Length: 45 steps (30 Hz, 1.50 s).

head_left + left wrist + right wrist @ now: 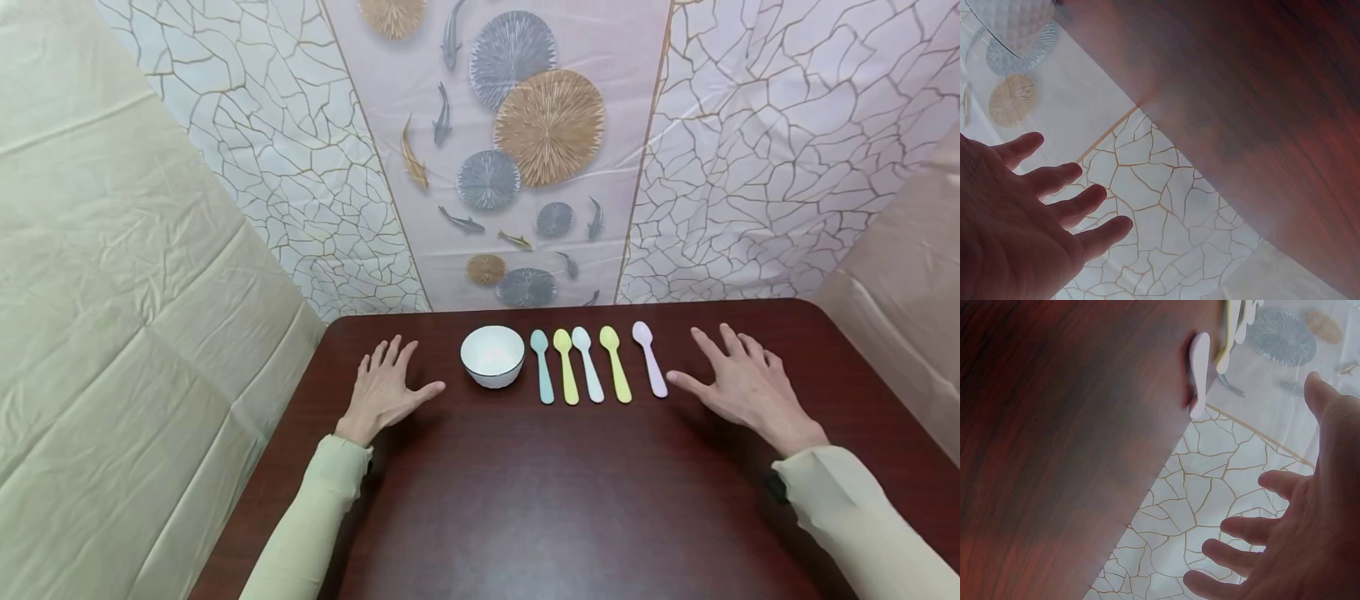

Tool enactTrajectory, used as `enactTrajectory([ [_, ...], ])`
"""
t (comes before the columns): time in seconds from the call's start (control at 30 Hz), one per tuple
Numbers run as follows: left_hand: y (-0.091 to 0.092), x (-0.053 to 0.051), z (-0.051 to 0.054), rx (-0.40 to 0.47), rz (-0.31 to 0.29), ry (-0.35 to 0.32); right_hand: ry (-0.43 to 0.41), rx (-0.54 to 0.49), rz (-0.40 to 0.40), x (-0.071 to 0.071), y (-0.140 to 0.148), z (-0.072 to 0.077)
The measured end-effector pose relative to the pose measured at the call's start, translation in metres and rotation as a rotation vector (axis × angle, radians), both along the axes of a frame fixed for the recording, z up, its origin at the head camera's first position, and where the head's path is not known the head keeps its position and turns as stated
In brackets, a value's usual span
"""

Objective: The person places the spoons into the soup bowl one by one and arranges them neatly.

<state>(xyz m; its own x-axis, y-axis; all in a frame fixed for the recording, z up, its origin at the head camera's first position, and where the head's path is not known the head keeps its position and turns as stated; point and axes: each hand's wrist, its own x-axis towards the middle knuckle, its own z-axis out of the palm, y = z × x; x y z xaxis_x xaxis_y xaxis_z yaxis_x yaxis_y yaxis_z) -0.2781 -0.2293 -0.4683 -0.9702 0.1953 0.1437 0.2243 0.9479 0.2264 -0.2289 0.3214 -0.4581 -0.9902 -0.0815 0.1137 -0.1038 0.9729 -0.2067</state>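
Note:
My left hand [384,392] is spread over the table's left side, holding nothing, with the white bowl [492,357] to its right. Beyond the bowl, a row of spoons lies with their bowls toward the wall: a teal spoon [543,367], a yellow spoon [567,367], a pale blue spoon [588,365], another yellow spoon [617,365] and a lilac spoon [649,358]. My right hand [746,387] hovers just right of the lilac spoon, fingers apart and nothing in them. In the right wrist view the lilac spoon [1199,375] lies apart from the fingers.
The dark red-brown table [555,500] has its far edge against a patterned wall cloth [510,242] with fish and round motifs. Plain pale cloth [150,333] hangs along the left side, and more cloth [907,275] hangs on the right.

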Motion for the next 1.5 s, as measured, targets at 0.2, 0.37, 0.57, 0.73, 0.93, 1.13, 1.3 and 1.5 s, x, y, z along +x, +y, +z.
enactTrajectory([
  [0.2,-0.001,0.0,0.0,0.007,0.001,0.004,-0.008,-0.012,-0.002,-0.001,-0.001,-0.002],
  [0.37,0.0,-0.001,-0.002,0.04,-0.003,0.001,-0.007,-0.042,0.002,-0.003,-0.004,-0.003],
  [0.57,0.001,-0.001,-0.004,0.074,-0.003,-0.005,0.001,-0.069,0.027,-0.005,-0.007,-0.003],
  [0.73,0.001,-0.001,-0.004,0.073,-0.003,-0.009,-0.014,-0.082,0.036,-0.006,-0.009,-0.006],
  [0.93,0.003,-0.001,-0.004,0.08,-0.003,-0.01,-0.014,-0.085,0.042,-0.006,-0.01,-0.01],
  [1.13,0.006,-0.002,-0.007,0.082,-0.011,-0.014,-0.027,-0.077,0.043,-0.005,-0.009,-0.012],
  [1.3,0.006,-0.002,-0.009,0.075,-0.012,-0.008,-0.041,-0.09,0.05,-0.006,-0.014,-0.015],
  [1.5,0.008,-0.002,-0.007,0.054,-0.016,-0.026,-0.046,-0.095,0.058,-0.008,-0.018,-0.018],
])
